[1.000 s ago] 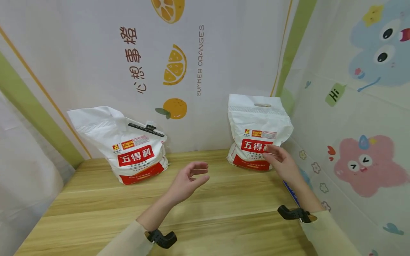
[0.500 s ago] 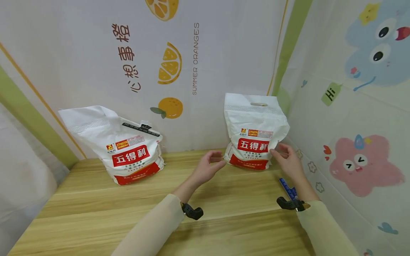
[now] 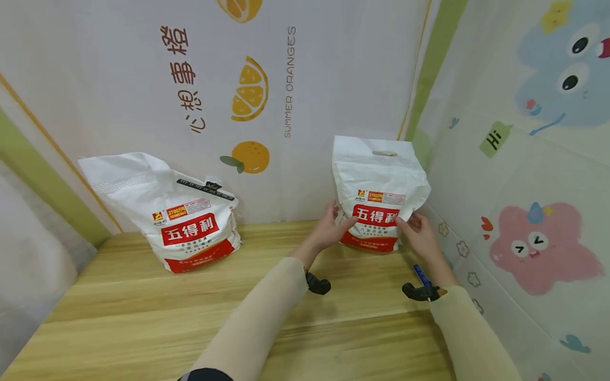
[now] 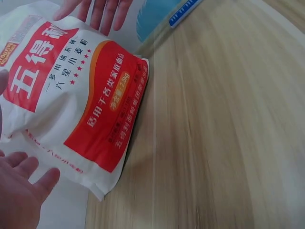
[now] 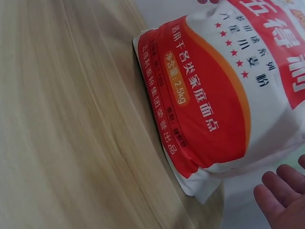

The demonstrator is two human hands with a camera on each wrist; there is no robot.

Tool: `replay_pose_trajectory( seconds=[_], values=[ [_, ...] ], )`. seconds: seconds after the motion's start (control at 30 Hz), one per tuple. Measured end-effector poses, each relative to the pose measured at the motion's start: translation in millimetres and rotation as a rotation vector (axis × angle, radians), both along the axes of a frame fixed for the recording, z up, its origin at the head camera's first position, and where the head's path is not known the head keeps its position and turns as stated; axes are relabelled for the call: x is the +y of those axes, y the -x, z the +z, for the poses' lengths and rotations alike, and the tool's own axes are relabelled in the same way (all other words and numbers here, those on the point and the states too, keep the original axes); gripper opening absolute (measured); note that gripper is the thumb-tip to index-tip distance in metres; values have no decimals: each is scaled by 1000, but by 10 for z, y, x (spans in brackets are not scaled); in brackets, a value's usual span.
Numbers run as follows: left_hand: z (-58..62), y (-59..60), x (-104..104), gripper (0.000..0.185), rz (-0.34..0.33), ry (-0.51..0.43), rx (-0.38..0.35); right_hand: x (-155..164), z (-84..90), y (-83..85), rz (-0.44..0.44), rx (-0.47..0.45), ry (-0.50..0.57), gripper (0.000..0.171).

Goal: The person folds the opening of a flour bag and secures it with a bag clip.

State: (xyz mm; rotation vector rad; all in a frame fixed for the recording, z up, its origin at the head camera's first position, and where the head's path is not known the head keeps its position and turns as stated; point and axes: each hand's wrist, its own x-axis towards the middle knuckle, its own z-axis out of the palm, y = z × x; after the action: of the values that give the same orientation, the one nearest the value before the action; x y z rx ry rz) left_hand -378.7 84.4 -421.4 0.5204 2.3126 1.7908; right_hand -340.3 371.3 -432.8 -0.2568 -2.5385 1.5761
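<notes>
Flour bag stands upright on the tabletop between both grips. Well left of them leans a second bag; the left grip, fingers spread, has just reached the flour bag's left side; the right grip, fingers loosely extended, has drawn in on its right. Contact is unclear; the bag seems flanked but not yet held.

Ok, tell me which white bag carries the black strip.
The leaning bag at the head view's left: the black strip runs along its sloping upper edge. The upright bag to its right shows none.
</notes>
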Motion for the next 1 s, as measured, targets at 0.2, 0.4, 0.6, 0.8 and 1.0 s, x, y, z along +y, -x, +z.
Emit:
replay_pose_trajectory(
  seconds=[0.2, 0.4, 0.6, 0.8, 1.0],
  values=[
    [48, 119, 182, 89, -44, -132, 18, -26, -54, 105, 25, -10, 34, 114],
    [79, 144, 279, 85, 2, -141, -20, -65, -106, 190, 69, 30, 41, 100],
    [72, 119, 350, 84, 93, -109, -22, -95, -142, 207, 26, 41, -3, 92],
    [24, 136, 411, 77, 192, -27, 21, -133, -107, 149, -9, 55, -32, 88],
    [9, 122, 370, 68, 213, -18, 44, -142, -92, 103, -11, 51, -54, 86]
  ],
)
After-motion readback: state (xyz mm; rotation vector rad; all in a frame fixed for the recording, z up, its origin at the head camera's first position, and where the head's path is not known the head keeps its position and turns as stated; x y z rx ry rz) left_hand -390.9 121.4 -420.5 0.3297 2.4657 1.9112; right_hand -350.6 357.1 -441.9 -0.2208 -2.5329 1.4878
